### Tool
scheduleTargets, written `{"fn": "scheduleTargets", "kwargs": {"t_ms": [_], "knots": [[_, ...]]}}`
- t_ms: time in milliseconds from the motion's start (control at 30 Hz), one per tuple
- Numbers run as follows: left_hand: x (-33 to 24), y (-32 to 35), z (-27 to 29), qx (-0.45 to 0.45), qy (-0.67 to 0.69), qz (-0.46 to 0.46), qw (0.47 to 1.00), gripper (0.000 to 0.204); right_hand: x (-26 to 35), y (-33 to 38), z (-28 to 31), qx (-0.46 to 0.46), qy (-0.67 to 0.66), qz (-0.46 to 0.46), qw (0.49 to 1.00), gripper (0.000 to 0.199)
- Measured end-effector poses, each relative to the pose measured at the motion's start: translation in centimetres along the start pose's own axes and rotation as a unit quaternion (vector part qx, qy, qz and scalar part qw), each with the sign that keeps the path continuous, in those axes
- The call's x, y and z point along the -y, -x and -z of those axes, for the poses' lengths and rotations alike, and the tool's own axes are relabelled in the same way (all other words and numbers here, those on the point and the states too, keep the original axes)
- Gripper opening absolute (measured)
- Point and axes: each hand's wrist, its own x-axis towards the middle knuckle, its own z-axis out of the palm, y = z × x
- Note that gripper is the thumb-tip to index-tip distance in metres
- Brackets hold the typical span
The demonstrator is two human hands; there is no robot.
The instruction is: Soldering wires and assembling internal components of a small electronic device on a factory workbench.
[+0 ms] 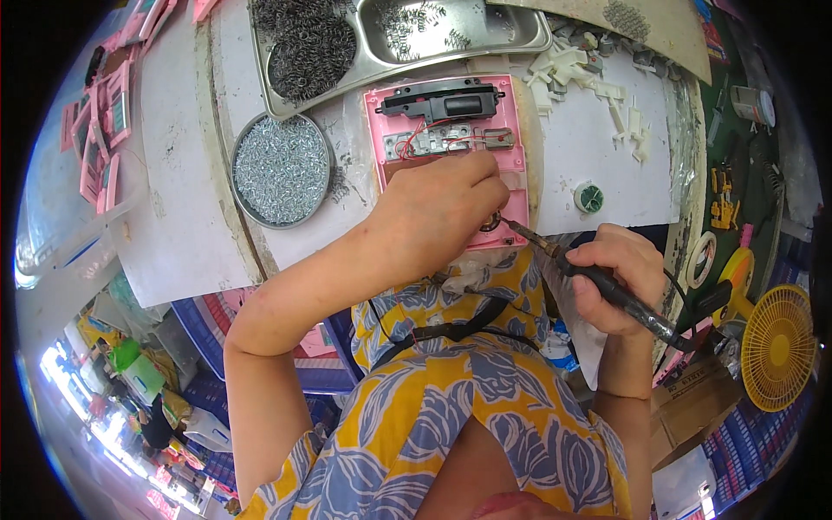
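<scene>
My right hand is closed around the black handle of a soldering iron. The iron slants left, its tip close to a small round part in a pink plastic housing. Over the lower middle of that housing, my left hand has its fingers pinched together beside the round part; whatever they grip is hidden. A black plastic piece spans the far end of the housing. Below it run metal strips with thin red wires, partly covered by my left hand.
Left of the housing stands a round dish full of small silvery pieces. Beyond is a metal tray holding springs. White plastic parts lie at the far right. A small green-and-white spool stands near my right hand; a yellow fan is farther right.
</scene>
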Motion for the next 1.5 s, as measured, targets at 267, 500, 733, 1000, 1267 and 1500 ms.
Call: {"fn": "scheduleTargets", "kwargs": {"t_ms": [267,500,733,1000,1267,1500], "knots": [[-0.1,0.0,-0.2,-0.005,-0.007,0.001,1.0,0.018,-0.1,-0.1,0.1,0.015,0.003,-0.008,1.0,0.02],[0.0,0.3,-0.1,-0.017,-0.011,-0.001,1.0,0.02,0.4,0.4,1.2,-0.012,0.003,-0.015,1.0,0.024],[0.0,0.4,0.2,0.014,-0.02,-0.005,1.0,0.02,-2.0,8.1,10.3,-0.35,-0.066,-0.115,0.927,0.024],[-0.9,-0.6,0.1,-0.022,0.019,-0.011,1.0,0.012,-4.9,12.1,24.3,-0.656,0.052,-0.104,0.745,0.006],[-1.4,-0.8,0.4,-0.012,0.024,0.0,1.0,0.014,-12.2,8.9,28.7,-0.617,-0.024,-0.175,0.767,0.013],[-0.3,1.7,1.6,-0.159,0.098,-0.006,0.982,0.025,-10.6,9.7,22.5,-0.516,-0.446,-0.214,0.7,0.024]]}}
